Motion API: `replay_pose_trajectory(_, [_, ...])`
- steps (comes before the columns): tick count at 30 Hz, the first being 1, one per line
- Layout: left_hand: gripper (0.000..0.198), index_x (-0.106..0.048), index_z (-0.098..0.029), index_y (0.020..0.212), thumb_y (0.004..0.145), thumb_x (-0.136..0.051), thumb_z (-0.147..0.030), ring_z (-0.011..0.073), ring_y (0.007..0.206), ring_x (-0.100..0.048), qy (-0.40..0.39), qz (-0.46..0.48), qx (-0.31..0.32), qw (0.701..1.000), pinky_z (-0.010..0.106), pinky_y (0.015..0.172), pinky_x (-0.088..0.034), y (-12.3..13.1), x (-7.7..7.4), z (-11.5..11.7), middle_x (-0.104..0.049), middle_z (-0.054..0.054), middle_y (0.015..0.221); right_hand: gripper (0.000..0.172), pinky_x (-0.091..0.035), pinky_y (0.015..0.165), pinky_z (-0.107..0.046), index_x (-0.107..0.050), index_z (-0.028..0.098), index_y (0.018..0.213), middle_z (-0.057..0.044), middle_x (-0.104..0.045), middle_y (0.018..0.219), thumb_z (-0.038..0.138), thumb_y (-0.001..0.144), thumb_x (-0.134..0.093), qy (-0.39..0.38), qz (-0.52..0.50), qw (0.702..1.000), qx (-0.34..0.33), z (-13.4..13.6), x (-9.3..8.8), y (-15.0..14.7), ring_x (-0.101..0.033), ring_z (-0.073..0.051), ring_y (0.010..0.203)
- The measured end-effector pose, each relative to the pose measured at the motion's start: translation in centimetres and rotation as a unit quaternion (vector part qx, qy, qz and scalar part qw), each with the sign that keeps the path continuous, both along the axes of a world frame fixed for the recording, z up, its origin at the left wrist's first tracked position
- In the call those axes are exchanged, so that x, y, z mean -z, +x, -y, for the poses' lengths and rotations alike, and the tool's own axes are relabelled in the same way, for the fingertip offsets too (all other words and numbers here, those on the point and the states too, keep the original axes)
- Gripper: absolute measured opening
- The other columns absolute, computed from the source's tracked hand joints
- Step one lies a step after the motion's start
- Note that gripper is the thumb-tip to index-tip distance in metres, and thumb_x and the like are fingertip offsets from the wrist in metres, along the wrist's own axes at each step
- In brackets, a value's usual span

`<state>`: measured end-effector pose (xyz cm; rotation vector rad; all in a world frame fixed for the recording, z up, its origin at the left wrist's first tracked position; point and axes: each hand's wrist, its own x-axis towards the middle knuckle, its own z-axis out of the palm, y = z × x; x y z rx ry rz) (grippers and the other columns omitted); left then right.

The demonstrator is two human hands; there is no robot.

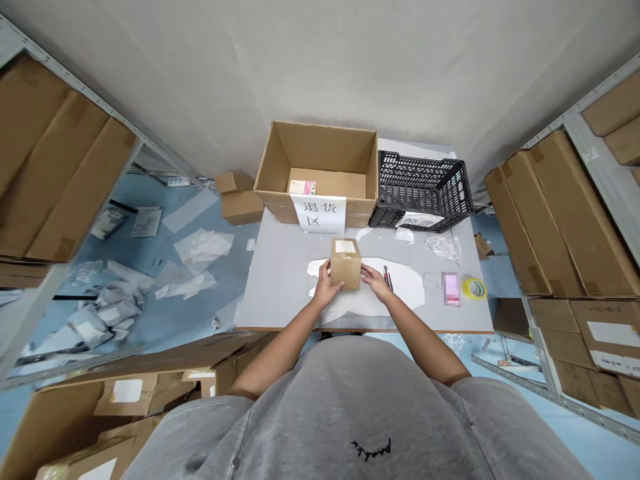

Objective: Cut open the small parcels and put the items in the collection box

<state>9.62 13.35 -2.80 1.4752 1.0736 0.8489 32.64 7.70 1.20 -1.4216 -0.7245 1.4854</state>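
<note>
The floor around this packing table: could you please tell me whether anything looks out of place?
Yes: the blue floor left of the table is strewn with crumpled plastic wrap and paper, lying loose like unswept packing waste.

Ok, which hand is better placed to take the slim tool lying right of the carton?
Right, probably: the right hand is next to the slim tool; the left hand holds the carton's opposite side.

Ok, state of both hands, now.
Left hand: closed on the small cardboard box, holding its near corner.
Right hand: holding that box from the other side.
</note>
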Motion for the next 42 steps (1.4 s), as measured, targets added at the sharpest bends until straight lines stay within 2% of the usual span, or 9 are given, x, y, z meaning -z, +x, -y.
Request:
replay_pose_trajectory(4, [0.097, -0.04, -0.028, 0.169, 0.08, -0.079, -0.023, 0.0344, 0.156, -0.045, 0.002, -0.015, 0.039, 0.999, 0.051, 0.123, -0.05, -1.1, 0.9, 0.8, -0.044, 0.015, 0.16, 0.047, -0.053, 0.117, -0.051, -0.076, 0.031, 0.133, -0.008, -0.074, 0.145, 0.044, 0.088, -0.07, -0.062, 0.004, 0.998, 0.031, 0.7, 1.1, 0.3, -0.065, -0.031, 0.142])
replay_pose_trajectory(10, [0.054, -0.064, -0.024, 0.151, 0.1, -0.057, -0.037, 0.0314, 0.138, -0.062, -0.137, -0.013, 0.011, 0.99, 0.049, 0.111, -0.059, -1.1, 3.0, 1.7, -0.06, 0.015, 0.146, 0.082, -0.06, 0.107, -0.046, -0.058, 0.029, 0.161, -0.009, -0.075, 0.127, 0.052, 0.085, -0.08, -0.077, 0.069, 0.995, 0.001, 2.1, 4.1, -0.8, -0.073, -0.029, 0.12])
replay_pose_trajectory(15, [0.073, -0.056, -0.023, 0.16, 0.096, -0.071, -0.054, 0.0341, 0.129, -0.068, -0.164, -0.071, 0.04, 0.983, 0.054, 0.117, -0.054, -0.7, 3.0, 1.9, -0.063, 0.016, 0.156, 0.091, -0.06, 0.107, -0.05, -0.055, 0.028, 0.166, -0.012, -0.071, 0.133, 0.047, 0.082, -0.086, -0.054, 0.085, 0.995, -0.02, 2.9, 5.0, -1.3, -0.072, -0.032, 0.122])
replay_pose_trajectory(20, [0.089, -0.048, -0.026, 0.163, 0.087, -0.082, -0.055, 0.0354, 0.136, -0.066, -0.142, -0.044, 0.07, 0.986, 0.054, 0.113, -0.057, -0.9, 2.1, 1.3, -0.058, 0.016, 0.164, 0.094, -0.054, 0.117, -0.053, -0.056, 0.031, 0.164, -0.012, -0.066, 0.145, 0.038, 0.076, -0.087, -0.034, 0.075, 0.997, -0.014, 2.4, 3.8, -0.6, -0.065, -0.032, 0.138])
replay_pose_trajectory(26, [0.091, -0.046, -0.026, 0.159, 0.076, -0.083, -0.029, 0.0323, 0.144, -0.059, -0.067, 0.007, 0.034, 0.997, 0.054, 0.114, -0.058, -0.9, 1.3, 0.8, -0.05, 0.017, 0.166, 0.05, -0.053, 0.119, -0.049, -0.07, 0.032, 0.138, -0.008, -0.066, 0.154, 0.058, 0.095, -0.07, -0.033, 0.032, 0.998, 0.034, 2.0, 1.2, 0.1, -0.06, -0.028, 0.148])
replay_pose_trajectory(32, [0.086, -0.055, -0.032, 0.162, 0.078, -0.071, -0.021, 0.0284, 0.138, -0.064, -0.091, 0.024, 0.028, 0.995, 0.052, 0.116, -0.057, -1.2, 1.2, 1.3, -0.059, 0.013, 0.153, 0.072, -0.055, 0.118, -0.05, -0.059, 0.032, 0.158, -0.012, -0.075, 0.141, 0.077, 0.102, -0.052, -0.08, 0.017, 0.995, 0.055, 2.4, 0.3, 0.2, -0.069, -0.027, 0.14])
replay_pose_trajectory(36, [0.057, -0.069, -0.025, 0.148, 0.096, -0.06, -0.045, 0.0291, 0.126, -0.072, -0.232, 0.005, -0.011, 0.973, 0.05, 0.108, -0.061, -1.7, 1.3, 1.7, -0.072, 0.012, 0.131, 0.074, -0.057, 0.115, -0.049, -0.059, 0.028, 0.162, -0.014, -0.077, 0.139, 0.075, 0.105, -0.048, -0.127, -0.02, 0.991, 0.034, 3.1, 0.3, 0.4, -0.073, -0.028, 0.134])
replay_pose_trajectory(39, [0.068, -0.071, -0.02, 0.144, 0.105, -0.043, -0.069, 0.0318, 0.126, -0.074, -0.323, -0.005, 0.0, 0.946, 0.048, 0.103, -0.062, -1.7, 0.7, 1.9, -0.074, 0.017, 0.137, 0.07, -0.059, 0.113, -0.052, -0.066, 0.025, 0.155, -0.014, -0.079, 0.134, 0.072, 0.104, -0.056, -0.161, -0.027, 0.987, 0.005, 3.6, 0.1, -0.2, -0.077, -0.03, 0.125])
replay_pose_trajectory(42, [0.077, -0.069, -0.021, 0.143, 0.103, -0.044, -0.082, 0.0338, 0.132, -0.071, -0.336, 0.001, 0.027, 0.942, 0.048, 0.102, -0.062, -1.3, -0.3, 2.1, -0.072, 0.018, 0.147, 0.065, -0.06, 0.111, -0.051, -0.07, 0.029, 0.149, -0.01, -0.081, 0.131, 0.065, 0.095, -0.076, -0.137, -0.012, 0.99, -0.014, 3.8, -0.4, -1.0, -0.078, -0.03, 0.121])
